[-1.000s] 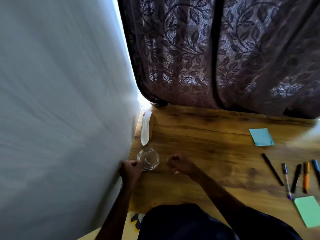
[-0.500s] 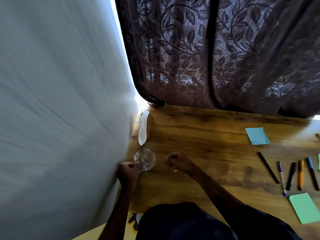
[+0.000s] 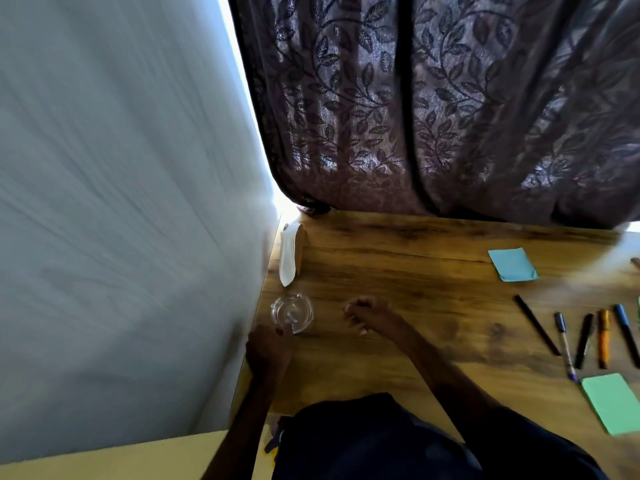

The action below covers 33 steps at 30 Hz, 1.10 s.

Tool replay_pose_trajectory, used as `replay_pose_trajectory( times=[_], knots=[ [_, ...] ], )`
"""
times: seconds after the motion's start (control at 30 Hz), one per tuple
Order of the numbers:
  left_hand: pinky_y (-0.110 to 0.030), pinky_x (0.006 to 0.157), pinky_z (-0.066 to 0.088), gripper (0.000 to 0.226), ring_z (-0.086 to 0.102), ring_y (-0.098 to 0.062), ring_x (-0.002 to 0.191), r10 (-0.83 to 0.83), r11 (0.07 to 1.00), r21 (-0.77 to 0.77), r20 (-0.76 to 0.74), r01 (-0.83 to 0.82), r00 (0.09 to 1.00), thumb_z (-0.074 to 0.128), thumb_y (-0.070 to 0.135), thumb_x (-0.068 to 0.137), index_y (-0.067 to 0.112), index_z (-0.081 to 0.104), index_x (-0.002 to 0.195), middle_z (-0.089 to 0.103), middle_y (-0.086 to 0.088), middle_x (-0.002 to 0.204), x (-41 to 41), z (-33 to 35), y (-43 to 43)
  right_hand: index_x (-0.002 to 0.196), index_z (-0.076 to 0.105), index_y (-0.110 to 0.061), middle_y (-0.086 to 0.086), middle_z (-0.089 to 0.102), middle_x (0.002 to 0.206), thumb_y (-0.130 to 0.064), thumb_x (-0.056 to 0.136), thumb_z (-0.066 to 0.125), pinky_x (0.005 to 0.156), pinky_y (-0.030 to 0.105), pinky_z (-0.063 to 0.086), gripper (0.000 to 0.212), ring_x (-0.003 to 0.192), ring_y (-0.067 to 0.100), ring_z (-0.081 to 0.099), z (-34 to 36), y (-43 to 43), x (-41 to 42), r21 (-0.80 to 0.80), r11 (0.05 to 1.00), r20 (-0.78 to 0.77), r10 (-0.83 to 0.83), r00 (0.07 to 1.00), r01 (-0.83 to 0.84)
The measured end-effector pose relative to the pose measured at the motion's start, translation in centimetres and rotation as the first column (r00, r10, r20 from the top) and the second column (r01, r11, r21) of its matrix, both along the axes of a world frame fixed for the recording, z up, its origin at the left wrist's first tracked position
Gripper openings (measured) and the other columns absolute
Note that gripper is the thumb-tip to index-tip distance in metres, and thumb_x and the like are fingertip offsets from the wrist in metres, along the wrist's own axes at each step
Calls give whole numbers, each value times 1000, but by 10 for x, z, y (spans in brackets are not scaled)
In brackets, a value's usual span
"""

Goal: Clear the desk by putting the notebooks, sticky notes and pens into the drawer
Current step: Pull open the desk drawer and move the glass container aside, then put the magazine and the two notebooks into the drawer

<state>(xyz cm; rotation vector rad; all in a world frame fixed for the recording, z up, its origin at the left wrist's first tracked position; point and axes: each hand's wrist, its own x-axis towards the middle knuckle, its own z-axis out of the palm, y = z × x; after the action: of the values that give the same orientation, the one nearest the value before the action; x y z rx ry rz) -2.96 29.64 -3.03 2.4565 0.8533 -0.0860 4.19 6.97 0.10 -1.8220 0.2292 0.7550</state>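
Wooden desk (image 3: 415, 271) seen from above. At 7 o'clock, the left hand (image 3: 268, 348) curls its fingers against the near rim of a glass ashtray (image 3: 292, 313); whether it pinches the rim cannot be told. The right hand (image 3: 367, 313), at 3 o'clock from the ashtray, rests as a loose fist with nothing seen in it. At 4 o'clock lies a green sticky-note pad (image 3: 613, 401). Just beyond it are five pens (image 3: 584, 339) side by side, and farther, at 2 o'clock, a blue sticky-note pad (image 3: 512, 264).

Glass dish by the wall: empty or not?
Not empty: a small pale thing lies inside the glass dish, which stands upright on the desk. What it is, I cannot tell.
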Motion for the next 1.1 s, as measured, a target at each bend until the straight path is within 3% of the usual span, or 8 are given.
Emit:
replay_pose_trajectory(
  times=[0.1,0.23,0.37,0.47,0.6,0.83,0.97,1.1],
  knots=[
    [-19,60,46,32,71,-16,76,-105,994,-8,46,105,993,65,40,95,9,75,96,76,-6,87,-3,19,-25,105,70,-9,9,75,95,-18,101,60,50,19,50,14,70,11,70,0,-14,-13,70,994,-13,-78,997,79],
    [-26,68,56,33,69,-12,72,-273,961,-18,87,275,958,62,43,96,14,76,90,77,-2,84,-4,31,-54,88,64,-8,6,65,79,-7,103,54,40,17,42,19,48,3,63,3,-35,-40,152,972,-78,-168,983,178],
    [-35,57,56,48,68,-18,57,-503,862,-4,104,506,858,59,48,91,8,72,68,71,-3,62,-6,39,-92,98,70,-7,5,71,83,-13,101,60,48,17,43,12,59,5,66,7,-73,-81,96,942,-34,-320,947,322],
    [-29,49,41,54,63,-22,50,-656,754,25,77,656,751,63,43,92,10,53,52,51,1,46,-10,51,-134,100,74,-6,8,75,90,-21,99,63,58,24,49,18,75,16,70,12,-113,-113,73,879,-24,-471,882,472],
    [-28,49,31,57,50,-15,44,-794,607,39,10,793,608,60,47,94,15,43,50,41,4,44,-19,55,-187,107,74,-10,1,78,94,-25,100,61,61,23,52,21,80,14,72,20,-160,-160,113,814,-12,-572,820,570],
    [-26,51,33,42,50,-11,55,-865,491,-120,56,863,499,60,48,94,22,55,63,50,10,56,-52,58,-282,110,74,-12,1,73,89,-23,101,60,54,17,49,20,75,9,66,35,-233,-222,57,716,43,-698,715,696],
    [-28,55,47,47,57,-8,56,-888,448,-89,73,889,455,56,56,90,18,57,62,58,12,57,-74,60,-339,103,73,-15,-2,77,89,-20,101,60,59,21,50,15,72,7,69,36,-272,-260,114,636,34,-770,637,763],
    [-28,56,41,40,63,-18,65,-931,354,-38,80,935,356,60,47,94,21,57,64,57,10,63,-106,79,-390,102,72,-6,7,74,87,-12,101,59,55,25,49,15,67,13,66,37,-309,-297,200,522,34,-849,527,829]
  ],
)
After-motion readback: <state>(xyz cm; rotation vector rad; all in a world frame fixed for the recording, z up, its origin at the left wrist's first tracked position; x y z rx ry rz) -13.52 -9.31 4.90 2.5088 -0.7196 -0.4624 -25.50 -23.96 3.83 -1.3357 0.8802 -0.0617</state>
